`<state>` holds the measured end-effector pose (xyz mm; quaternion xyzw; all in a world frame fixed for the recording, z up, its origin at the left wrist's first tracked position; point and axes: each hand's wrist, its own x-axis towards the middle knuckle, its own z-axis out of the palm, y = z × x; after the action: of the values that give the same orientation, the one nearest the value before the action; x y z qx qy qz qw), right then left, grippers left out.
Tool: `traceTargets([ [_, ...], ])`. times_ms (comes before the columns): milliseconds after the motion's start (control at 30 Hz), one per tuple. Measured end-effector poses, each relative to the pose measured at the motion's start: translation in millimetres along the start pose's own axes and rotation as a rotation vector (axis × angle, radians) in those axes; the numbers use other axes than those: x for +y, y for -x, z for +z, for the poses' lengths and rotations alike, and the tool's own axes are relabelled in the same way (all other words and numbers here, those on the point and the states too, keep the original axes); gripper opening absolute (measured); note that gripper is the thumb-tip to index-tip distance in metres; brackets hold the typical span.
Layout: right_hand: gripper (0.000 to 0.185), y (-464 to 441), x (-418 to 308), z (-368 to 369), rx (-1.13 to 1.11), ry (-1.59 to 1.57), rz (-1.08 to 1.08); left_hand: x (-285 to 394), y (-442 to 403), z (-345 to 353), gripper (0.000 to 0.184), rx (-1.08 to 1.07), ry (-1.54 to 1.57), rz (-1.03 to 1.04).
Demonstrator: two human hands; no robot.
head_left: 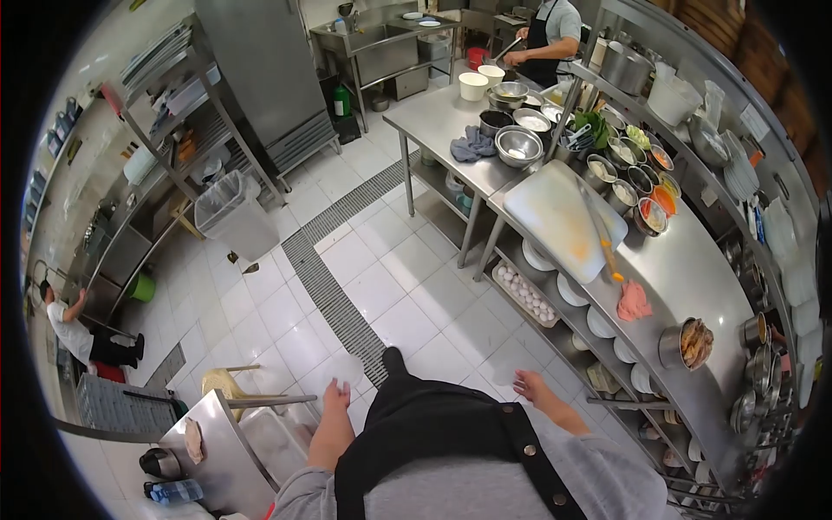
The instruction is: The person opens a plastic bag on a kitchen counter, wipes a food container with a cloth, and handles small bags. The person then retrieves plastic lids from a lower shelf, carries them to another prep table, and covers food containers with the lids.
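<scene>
My left hand (336, 395) hangs over the tiled floor, holding nothing, its fingers loosely bent and a little apart. Near it are a metal side table (221, 442) and a pale yellow stool (227, 381). My right hand (532, 387) is also in the air, fingers slightly curled and apart, with nothing in it. To its right runs the steel counter (702, 269). On that counter lie a pink cloth (634, 301), a white cutting board (555, 217) with a yellow-handled knife (604, 238) on it, and a metal pot of browned food (693, 344).
A floor drain grate (334, 286) crosses the white tiles. Eggs fill a tray (524, 295) under the counter, beside stacked plates. A grey bin (234, 217) stands left. One person (555, 39) works behind the far counter; another person (74, 325) is at the far left.
</scene>
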<state>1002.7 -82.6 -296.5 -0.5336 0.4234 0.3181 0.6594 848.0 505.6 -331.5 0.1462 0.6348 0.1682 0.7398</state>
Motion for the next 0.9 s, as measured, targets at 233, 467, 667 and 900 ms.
traceTargets([
  [233,0.027,-27,-37,38,0.302,-0.093,0.059,27,22,125,0.032,-0.241,-0.32,-0.097],
  [467,0.029,-39,-97,161,0.158,-0.122,-0.068,75,-55,85,0.041,-0.055,-0.12,-0.185],
  [667,0.033,-87,-151,235,0.211,0.039,-0.052,144,-86,119,0.043,-0.23,0.485,-0.416],
  [900,0.044,-93,-238,364,0.226,0.075,-0.259,200,-118,207,0.042,-0.135,0.143,-0.107],
])
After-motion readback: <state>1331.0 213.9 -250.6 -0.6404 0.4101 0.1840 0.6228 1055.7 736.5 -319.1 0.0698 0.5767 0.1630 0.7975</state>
